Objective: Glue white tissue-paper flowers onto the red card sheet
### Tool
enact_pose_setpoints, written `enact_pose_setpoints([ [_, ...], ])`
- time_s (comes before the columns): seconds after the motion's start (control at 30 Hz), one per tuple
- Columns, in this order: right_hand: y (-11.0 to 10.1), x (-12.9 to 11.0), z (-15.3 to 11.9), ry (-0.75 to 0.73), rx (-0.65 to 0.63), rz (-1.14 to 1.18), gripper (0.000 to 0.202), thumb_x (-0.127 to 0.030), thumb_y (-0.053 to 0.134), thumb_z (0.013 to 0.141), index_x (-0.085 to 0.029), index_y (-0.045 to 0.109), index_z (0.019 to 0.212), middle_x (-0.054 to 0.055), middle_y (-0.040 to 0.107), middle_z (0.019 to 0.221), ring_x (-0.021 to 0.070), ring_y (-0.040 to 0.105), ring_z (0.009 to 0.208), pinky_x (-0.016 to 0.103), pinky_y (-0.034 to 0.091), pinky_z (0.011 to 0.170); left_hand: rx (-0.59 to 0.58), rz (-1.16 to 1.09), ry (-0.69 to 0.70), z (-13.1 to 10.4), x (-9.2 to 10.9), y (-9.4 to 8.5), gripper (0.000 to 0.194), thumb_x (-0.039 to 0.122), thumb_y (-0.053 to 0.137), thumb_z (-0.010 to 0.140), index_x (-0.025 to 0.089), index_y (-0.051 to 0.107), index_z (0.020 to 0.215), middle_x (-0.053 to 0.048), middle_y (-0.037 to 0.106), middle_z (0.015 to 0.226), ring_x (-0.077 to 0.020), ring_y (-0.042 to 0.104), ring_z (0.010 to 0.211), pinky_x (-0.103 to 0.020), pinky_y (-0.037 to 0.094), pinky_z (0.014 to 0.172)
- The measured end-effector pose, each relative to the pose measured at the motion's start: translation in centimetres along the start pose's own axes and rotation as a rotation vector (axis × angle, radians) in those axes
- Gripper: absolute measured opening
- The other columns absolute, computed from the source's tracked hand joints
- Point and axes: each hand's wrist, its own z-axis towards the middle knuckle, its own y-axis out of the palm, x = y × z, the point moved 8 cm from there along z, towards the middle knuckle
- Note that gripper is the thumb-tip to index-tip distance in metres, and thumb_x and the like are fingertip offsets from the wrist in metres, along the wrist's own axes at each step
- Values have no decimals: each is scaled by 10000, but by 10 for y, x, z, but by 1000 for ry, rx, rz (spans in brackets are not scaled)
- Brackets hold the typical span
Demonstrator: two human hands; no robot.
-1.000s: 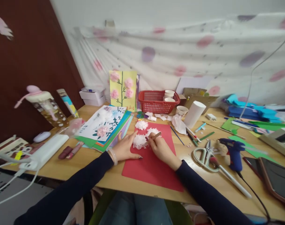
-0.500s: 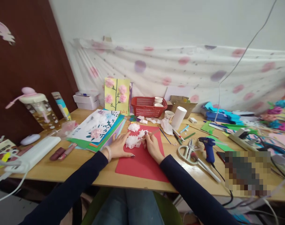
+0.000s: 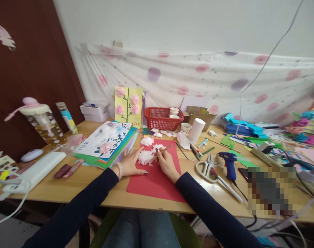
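Observation:
A sheet of red paper (image 3: 157, 184) lies on the table in front of me with several fluffy white paper flowers (image 3: 147, 141) on its upper part. My left hand (image 3: 131, 162) rests at the sheet's left side, fingers spread, fingertips beside the flowers and thumb on the red paper. In my right hand (image 3: 167, 163) a thin brown wooden stick (image 3: 168, 148) is pinched between thumb and fingers. It slants down to the left, its lower end at the nearest white flower (image 3: 144, 157). Whether the tip touches the petals I cannot tell.
Scissors (image 3: 205, 171), a blue glue gun (image 3: 227, 162) and a white-handled tool (image 3: 230, 188) lie to the right. Coloured papers (image 3: 105, 143) are stacked on the left. Behind stand a red basket (image 3: 159, 124), a paper roll (image 3: 196, 131) and a yellow flower picture (image 3: 133, 119).
My right hand has shifted slightly with the stick, which now stands out more plainly above the fingers. My left hand stays in place.

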Motion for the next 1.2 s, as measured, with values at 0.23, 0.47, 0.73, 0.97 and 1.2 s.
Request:
enact_pose_setpoints([
  [0.23, 5, -12, -1, -107, -77, -110, 342, -478, 438, 936, -237, 455, 693, -2, 544, 575, 171, 521, 531, 285, 418, 555, 3, 12, 8, 0, 0, 0, 1085, 593, 793, 647, 226, 282, 1530, -207, 471, 1486, -419, 384, 1404, -639, 143, 1162],
  [0.47, 15, -31, -8, -206, -156, -185, 228, -296, 478, 911, -243, 421, 697, -9, 503, 645, 175, 487, 619, 302, 417, 650, 7, 16, 36, 0, 1, 0, 1050, 621, 768, 662, 234, 301, 1519, -198, 485, 1475, -416, 394, 1397, -635, 145, 1161],
  [0.73, 13, -13, 0, -142, -150, -106, 286, -398, 418, 956, -241, 447, 719, -1, 542, 620, 175, 523, 570, 302, 441, 586, -1, 30, 20, -2, 3, -1, 1054, 591, 772, 675, 192, 285, 1521, -223, 475, 1479, -408, 390, 1405, -632, 144, 1160],
  [0.97, 9, 5, 4, -54, -105, 1, 385, -549, 449, 928, -228, 483, 717, 8, 586, 586, 157, 538, 501, 286, 442, 533, -1, 47, 11, -2, 2, -1, 1085, 611, 767, 677, 197, 252, 1538, -224, 470, 1484, -413, 389, 1406, -617, 147, 1164],
  [1.2, 5, 8, 4, -9, -78, 65, 426, -619, 535, 875, -232, 506, 699, -3, 590, 560, 155, 526, 487, 281, 417, 513, -2, 39, -15, -1, 0, 1, 1125, 590, 769, 677, 159, 210, 1553, -229, 443, 1507, -411, 367, 1418, -607, 136, 1175],
])
